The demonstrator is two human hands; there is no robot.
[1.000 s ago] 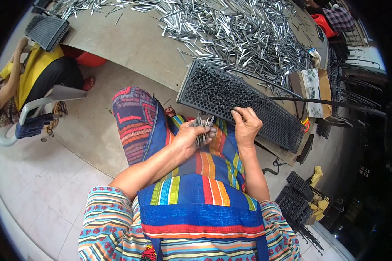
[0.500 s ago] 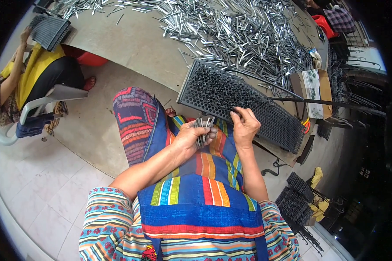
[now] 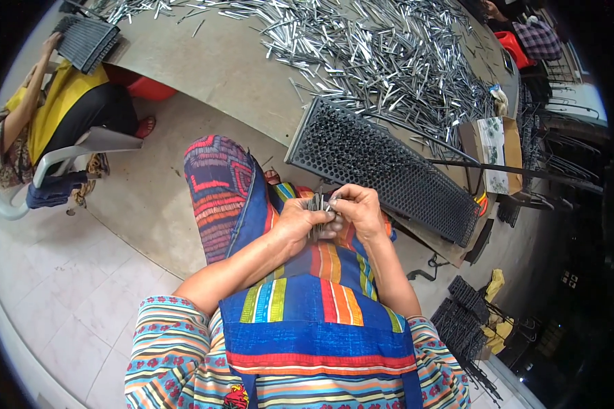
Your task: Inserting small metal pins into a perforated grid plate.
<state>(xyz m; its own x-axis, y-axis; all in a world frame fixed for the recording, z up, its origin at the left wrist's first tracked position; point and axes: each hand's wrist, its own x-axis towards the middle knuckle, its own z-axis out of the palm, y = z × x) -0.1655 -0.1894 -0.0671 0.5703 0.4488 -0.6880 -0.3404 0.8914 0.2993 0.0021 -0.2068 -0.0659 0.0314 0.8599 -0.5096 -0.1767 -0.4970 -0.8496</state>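
My left hand holds a small bundle of thin grey metal strips upright above my lap, with the thumb across them. My right hand meets the bundle from the right, thumb and forefinger pinched at a strip beside the left fingers. Just beyond my hands, a long black perforated tray slants along the table edge. Many dark pieces stand in the holes of its far left part, while bare holes show toward its right end.
A wide heap of loose metal strips covers the far table. Past the tray's right end stand an open cardboard box and a long dark bar. At left, a seated person in yellow handles another black tray. Dark racks stand at lower right.
My right hand has come down and left from the tray's near edge to the bundle in my left hand. The left hand stays nearly in place, still gripping the strips.
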